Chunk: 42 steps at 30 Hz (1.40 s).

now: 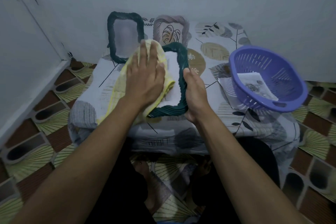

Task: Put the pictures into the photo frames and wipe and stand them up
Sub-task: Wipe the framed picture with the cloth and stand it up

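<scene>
Frame (183,58) between hands (145,76) (195,94) (cloth (120,85) under left).

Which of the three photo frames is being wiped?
The dark green frame nearest the person: the right hand grips its edge and the left hand presses a yellow cloth on it. The other green frame and the pink frame stand behind.

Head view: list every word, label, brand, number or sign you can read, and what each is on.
No readable text in this view.
Papers in the purple basket: printed drawings, any words too blurred to read.
Tablecloth: dark marks on the front overhang, pattern, not legible letters.
Leaf picture in the pale standing frame: drawing only.
Green frame held by the right hand: visible insert plain white.
</scene>
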### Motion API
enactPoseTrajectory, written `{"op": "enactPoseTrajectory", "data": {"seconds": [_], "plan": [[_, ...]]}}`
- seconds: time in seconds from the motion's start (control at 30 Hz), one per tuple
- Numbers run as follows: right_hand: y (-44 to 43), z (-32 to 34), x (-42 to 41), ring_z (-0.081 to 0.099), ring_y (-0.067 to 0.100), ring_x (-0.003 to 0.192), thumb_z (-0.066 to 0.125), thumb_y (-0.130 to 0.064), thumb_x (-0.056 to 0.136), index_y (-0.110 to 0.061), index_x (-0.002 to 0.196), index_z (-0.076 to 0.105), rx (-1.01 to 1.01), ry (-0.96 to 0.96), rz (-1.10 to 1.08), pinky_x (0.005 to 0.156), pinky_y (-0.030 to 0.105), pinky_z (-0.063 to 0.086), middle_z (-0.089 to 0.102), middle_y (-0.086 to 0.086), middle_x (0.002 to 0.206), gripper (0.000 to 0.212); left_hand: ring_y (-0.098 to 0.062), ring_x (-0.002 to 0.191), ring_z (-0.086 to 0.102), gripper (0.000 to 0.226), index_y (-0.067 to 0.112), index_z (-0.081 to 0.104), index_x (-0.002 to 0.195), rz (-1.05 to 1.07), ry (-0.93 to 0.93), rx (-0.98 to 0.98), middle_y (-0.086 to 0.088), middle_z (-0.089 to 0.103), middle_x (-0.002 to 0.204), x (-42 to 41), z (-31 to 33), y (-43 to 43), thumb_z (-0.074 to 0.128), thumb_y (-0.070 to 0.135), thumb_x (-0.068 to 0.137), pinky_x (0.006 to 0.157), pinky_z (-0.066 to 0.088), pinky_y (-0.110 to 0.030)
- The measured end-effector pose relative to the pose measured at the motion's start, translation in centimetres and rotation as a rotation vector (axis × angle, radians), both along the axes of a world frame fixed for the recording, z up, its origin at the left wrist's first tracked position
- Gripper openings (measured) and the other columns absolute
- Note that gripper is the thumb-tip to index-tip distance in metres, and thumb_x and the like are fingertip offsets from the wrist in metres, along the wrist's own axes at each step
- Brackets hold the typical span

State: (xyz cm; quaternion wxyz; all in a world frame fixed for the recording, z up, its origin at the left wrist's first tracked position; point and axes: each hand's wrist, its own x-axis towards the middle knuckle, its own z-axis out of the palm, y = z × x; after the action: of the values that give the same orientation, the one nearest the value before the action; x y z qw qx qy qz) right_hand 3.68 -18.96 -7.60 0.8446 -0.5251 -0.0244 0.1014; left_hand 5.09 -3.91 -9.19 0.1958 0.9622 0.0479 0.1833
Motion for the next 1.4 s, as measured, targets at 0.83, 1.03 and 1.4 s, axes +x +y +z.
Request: {"op": "enactPoseTrajectory", "data": {"seconds": [0.83,1.03,1.4], "plan": [[-0.5,1.1,-0.2,0.069,0.016,0.072,0.038,-0.01,0.106,-0.008,0.1,0.063,0.028,-0.027,0.024,0.068,0.027,0.057,0.072,0.004,0.08,0.027,-0.027,0.153,-0.011,0.069,0.015,-0.005,0.158,-0.058,0.025,0.031,-0.004,-0.009,0.167,-1.5,0.2,-2.7,0.001,0.05,0.099,0.124,-0.004,-0.048],[-2.2,1.2,1.1,0.066,0.005,0.072,0.038,-0.011,0.107,-0.003,0.105,0.06,-0.097,-0.079,-0.148,0.071,0.021,0.05,0.068,0.0,0.082,0.024,-0.016,0.151,-0.019,0.06,0.031,-0.008,0.158,-0.396,0.008,0.176,0.01,-0.014,0.165,-5.7,-2.7,-2.7,0.003,0.051,0.102,0.123,-0.008,-0.046],[-0.7,0.3,-0.4,0.068,0.025,0.092,0.038,-0.01,0.106,-0.001,0.114,0.063,0.045,-0.007,0.011,0.083,0.035,0.057,0.071,0.015,0.101,0.028,-0.03,0.153,-0.003,0.065,0.01,-0.001,0.159,-0.006,-0.043,-0.114,-0.016,-0.002,0.166,-0.8,-0.2,-1.8,0.011,0.044,0.105,0.124,0.001,-0.047]]}}
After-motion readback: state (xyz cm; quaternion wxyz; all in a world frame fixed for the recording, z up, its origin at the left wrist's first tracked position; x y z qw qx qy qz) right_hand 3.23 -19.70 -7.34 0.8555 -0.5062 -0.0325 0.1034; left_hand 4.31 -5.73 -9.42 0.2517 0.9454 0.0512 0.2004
